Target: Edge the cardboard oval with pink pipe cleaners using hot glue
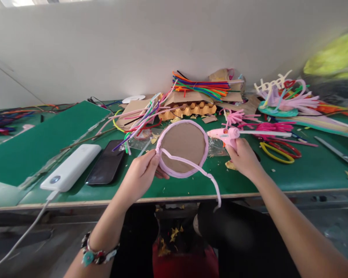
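Note:
My left hand [145, 170] pinches the left edge of a round cardboard disc [185, 144], tilted up above the table's front. Lilac pipe cleaner [182, 174] runs round the disc's rim. From the pinched spot a loose lilac tail [203, 170] crosses the disc's face and hangs past the table edge. In my right hand [243, 160] is a pink glue gun [227, 135], gripped by its handle. Its nozzle points left, close to the disc's right rim; whether it touches cannot be told. A long translucent glue stick [266, 133] sticks out of its back.
A white power bank [71, 168] with a cable and a black phone [106, 162] lie left on the green table. Behind are pipe cleaner bundles [201, 87] and an egg carton [188, 110]. A knife [336, 151] lies right; a red bin [185, 262] stands below.

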Demonstrator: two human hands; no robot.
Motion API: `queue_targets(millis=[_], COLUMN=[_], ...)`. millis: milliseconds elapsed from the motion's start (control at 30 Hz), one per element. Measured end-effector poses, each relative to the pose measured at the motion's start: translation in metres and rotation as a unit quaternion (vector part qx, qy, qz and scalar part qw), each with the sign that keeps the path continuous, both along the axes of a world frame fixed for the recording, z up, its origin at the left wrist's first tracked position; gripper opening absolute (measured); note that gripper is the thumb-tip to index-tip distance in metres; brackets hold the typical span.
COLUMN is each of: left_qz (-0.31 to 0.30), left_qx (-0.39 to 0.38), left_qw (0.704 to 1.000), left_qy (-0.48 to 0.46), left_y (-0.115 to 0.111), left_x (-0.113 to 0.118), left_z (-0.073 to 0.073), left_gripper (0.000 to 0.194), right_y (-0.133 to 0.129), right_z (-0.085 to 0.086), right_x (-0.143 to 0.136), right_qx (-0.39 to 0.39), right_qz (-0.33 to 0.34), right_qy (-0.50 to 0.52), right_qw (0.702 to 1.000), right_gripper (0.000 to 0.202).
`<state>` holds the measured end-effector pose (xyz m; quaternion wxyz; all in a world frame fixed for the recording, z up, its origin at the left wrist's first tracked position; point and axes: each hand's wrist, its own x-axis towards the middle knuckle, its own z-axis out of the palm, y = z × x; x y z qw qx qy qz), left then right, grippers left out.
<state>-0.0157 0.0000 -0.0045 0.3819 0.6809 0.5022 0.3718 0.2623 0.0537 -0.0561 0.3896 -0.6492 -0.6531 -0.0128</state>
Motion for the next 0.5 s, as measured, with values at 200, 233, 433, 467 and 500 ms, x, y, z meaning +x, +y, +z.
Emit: queue_targets(millis=[200,233,433,467,500], left_qz=[-0.009,-0.011,-0.011,-0.012,-0.016], left_qx=[-0.004,-0.005,-0.030,-0.033,-0.035], left_qw=[1.000,1.000,0.999,0.998,0.998], left_qy=[-0.005,-0.007,-0.039,-0.043,-0.046], left_y=[0.000,0.000,0.000,0.000,0.000], left_x=[-0.001,-0.001,0.001,0.002,0.004], left_z=[-0.001,-0.001,-0.001,-0.001,-0.002], left_gripper=[0.021,0.021,0.021,0.021,0.021], right_y=[-0.007,-0.011,-0.032,-0.037,-0.041], right_z=[0.010,0.013,0.030,0.033,0.035], right_x=[0.000,0.002,0.009,0.005,0.000], right_qx=[0.017,0.024,0.028,0.027,0.033], right_qz=[-0.028,-0.038,-0.036,-0.016,0.007], right_qy=[0.029,0.038,0.060,0.054,0.045], right_qw=[0.999,0.998,0.997,0.998,0.998], right_gripper=[0.021,0.020,0.011,0.013,0.014])
